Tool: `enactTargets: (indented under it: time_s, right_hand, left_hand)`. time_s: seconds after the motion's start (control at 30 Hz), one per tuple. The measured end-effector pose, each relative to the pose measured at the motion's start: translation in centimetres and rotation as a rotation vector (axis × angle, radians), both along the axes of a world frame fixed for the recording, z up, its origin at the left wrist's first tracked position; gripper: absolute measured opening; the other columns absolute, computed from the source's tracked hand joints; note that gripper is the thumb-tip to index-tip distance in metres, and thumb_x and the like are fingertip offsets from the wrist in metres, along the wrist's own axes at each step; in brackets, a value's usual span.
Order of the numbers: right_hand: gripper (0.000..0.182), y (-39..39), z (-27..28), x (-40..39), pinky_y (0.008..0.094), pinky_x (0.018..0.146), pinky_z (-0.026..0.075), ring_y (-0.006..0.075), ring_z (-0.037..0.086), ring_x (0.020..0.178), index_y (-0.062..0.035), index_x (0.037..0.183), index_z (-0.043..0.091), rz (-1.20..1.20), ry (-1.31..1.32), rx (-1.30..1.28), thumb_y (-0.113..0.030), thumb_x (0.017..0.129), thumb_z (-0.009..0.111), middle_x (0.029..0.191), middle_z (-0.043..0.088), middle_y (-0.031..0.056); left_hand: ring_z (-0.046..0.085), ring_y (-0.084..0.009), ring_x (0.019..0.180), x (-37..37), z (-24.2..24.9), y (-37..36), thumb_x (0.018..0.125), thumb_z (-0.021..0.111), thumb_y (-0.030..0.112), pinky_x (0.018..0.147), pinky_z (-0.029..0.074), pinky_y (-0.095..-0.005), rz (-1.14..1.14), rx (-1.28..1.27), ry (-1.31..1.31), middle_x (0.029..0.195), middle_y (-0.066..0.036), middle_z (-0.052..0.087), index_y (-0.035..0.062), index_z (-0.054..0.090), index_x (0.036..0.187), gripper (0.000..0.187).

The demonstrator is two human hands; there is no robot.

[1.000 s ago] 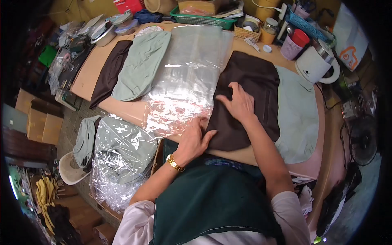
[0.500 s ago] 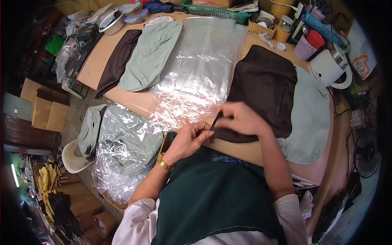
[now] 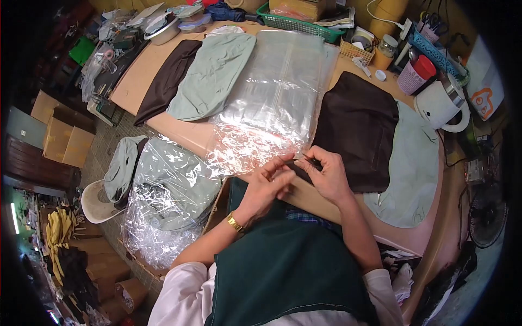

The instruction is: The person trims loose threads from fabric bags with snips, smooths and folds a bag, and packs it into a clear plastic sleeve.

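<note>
My left hand (image 3: pixel 267 187), with a gold watch (image 3: pixel 235 222) at its wrist, is raised at the table's front edge with its fingers bent. Its fingertips almost meet those of my right hand (image 3: pixel 329 173), which makes a pinch. Whatever lies between the fingertips is too small to make out. Just beyond my right hand lies a dark brown cloth piece (image 3: pixel 356 130), perhaps a garment or bag cover. It partly covers a pale green cloth piece (image 3: pixel 416 168). Left of it, clear plastic bags (image 3: pixel 291 81) are stacked, with their crinkled ends near my left hand.
Another pale green cloth (image 3: pixel 212 76) and brown cloth (image 3: pixel 166 81) lie at the table's left. Plastic-wrapped green cloth (image 3: pixel 171 190) sits low beside a pale stool (image 3: pixel 98 204). A white kettle (image 3: pixel 441 100), pink basket (image 3: pixel 410 80) and green tray (image 3: pixel 299 24) line the far edge.
My right hand has left its blurred motion over the brown cloth and now pinches by my left fingertips. The brown cloth's near edge no longer shows in my left hand. The view has shifted slightly.
</note>
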State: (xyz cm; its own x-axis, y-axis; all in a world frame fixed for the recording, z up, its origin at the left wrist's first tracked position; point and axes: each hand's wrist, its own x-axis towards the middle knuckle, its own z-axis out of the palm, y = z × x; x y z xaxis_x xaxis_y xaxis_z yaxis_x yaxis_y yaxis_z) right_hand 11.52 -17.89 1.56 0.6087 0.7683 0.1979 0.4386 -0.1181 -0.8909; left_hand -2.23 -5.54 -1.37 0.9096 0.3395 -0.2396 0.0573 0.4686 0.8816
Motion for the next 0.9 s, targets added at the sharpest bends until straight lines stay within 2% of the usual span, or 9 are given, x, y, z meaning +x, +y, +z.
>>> enactTargets:
  time_s: [0.03,0.23,0.3,0.4,0.53,0.6,0.67,0.73,0.9]
  right_hand:
    - [0.019,-0.1,0.2,-0.3,0.0242,0.054,0.037,0.0043,0.043,0.061,0.0019,0.078,0.059,0.001,-0.006,-0.002,-0.011,0.085,0.072,0.062,0.054,0.0036]
    - [0.019,-1.1,-0.1,-1.0,0.0244,0.054,0.037,0.0043,0.044,0.061,0.0018,0.078,0.059,-0.051,-0.023,0.063,-0.009,0.085,0.072,0.064,0.055,0.0031]
    - [0.015,-1.5,0.5,-1.2,0.0322,0.057,0.046,0.0194,0.060,0.059,-0.0008,0.087,0.064,-0.076,-0.001,-0.016,-0.012,0.083,0.072,0.072,0.064,0.0140]
    - [0.015,-1.5,1.3,-2.1,0.0329,0.061,0.048,0.0204,0.063,0.065,0.0009,0.086,0.064,-0.172,0.060,0.086,-0.011,0.083,0.072,0.079,0.065,0.0142]
    - [0.013,-1.6,3.4,-2.9,0.0329,0.064,0.049,0.0207,0.064,0.069,0.0019,0.085,0.063,-0.073,-0.002,-0.001,-0.010,0.083,0.070,0.083,0.066,0.0136]
    - [0.005,-1.0,2.6,-3.1,0.0242,0.057,0.039,0.0073,0.046,0.063,0.0003,0.083,0.063,-0.021,-0.135,0.169,-0.002,0.083,0.067,0.068,0.053,0.0008]
    - [0.010,-1.2,2.9,-3.0,0.0230,0.057,0.037,0.0049,0.044,0.064,0.0003,0.079,0.060,-0.029,-0.043,0.177,-0.003,0.085,0.067,0.069,0.054,-0.0015]
    - [0.015,-1.8,2.5,-2.6,0.0249,0.058,0.040,0.0060,0.049,0.064,0.0017,0.078,0.060,-0.119,0.200,0.186,-0.008,0.087,0.067,0.069,0.057,0.0010]
    - [0.017,-2.1,2.9,-2.6,0.0237,0.057,0.038,0.0041,0.046,0.064,0.0012,0.078,0.056,-0.082,0.204,0.244,-0.008,0.088,0.066,0.067,0.054,-0.0003]
  left_hand:
    - [0.057,-0.0043,0.065,0.5,-0.1,0.0,0.092,0.068,0.016,0.054,0.045,-0.0150,0.060,-0.231,-0.060,0.089,0.002,0.063,0.0006,0.060,0.120,0.033]
    - [0.069,-0.0154,0.090,0.8,0.3,-0.1,0.096,0.057,0.009,0.074,0.060,-0.0175,0.128,-0.637,0.001,0.095,-0.008,0.067,-0.0011,0.058,0.113,0.019]
    - [0.069,-0.0178,0.092,0.6,1.2,-0.3,0.097,0.055,0.009,0.075,0.060,-0.0193,0.155,-0.699,0.028,0.096,-0.010,0.067,-0.0025,0.057,0.115,0.021]
    - [0.069,-0.0212,0.096,0.1,2.0,-0.3,0.100,0.051,0.012,0.078,0.061,-0.0234,0.080,-0.684,0.020,0.103,-0.015,0.067,-0.0046,0.054,0.114,0.022]
    - [0.068,-0.0210,0.097,-0.5,1.0,-0.6,0.102,0.048,0.016,0.080,0.060,-0.0267,-0.048,-0.301,-0.108,0.111,-0.019,0.065,-0.0048,0.053,0.110,0.023]
    - [0.068,-0.0207,0.098,-0.6,1.2,-0.8,0.102,0.048,0.017,0.081,0.059,-0.0270,-0.072,-0.160,-0.191,0.112,-0.019,0.065,-0.0047,0.053,0.109,0.024]
    - [0.068,-0.0195,0.097,-0.7,1.5,-1.0,0.099,0.054,0.016,0.084,0.058,-0.0318,-0.083,-0.211,-0.244,0.104,-0.013,0.065,-0.0009,0.053,0.111,0.021]
    - [0.068,-0.0191,0.096,-0.9,2.5,-1.9,0.097,0.058,0.013,0.085,0.058,-0.0310,-0.049,-0.117,-0.227,0.102,-0.011,0.064,-0.0006,0.053,0.114,0.023]
    - [0.066,-0.0108,0.081,-0.6,2.5,-2.1,0.090,0.067,0.004,0.077,0.054,-0.0234,-0.034,0.096,-0.159,0.103,-0.009,0.066,-0.0043,0.056,0.118,0.031]
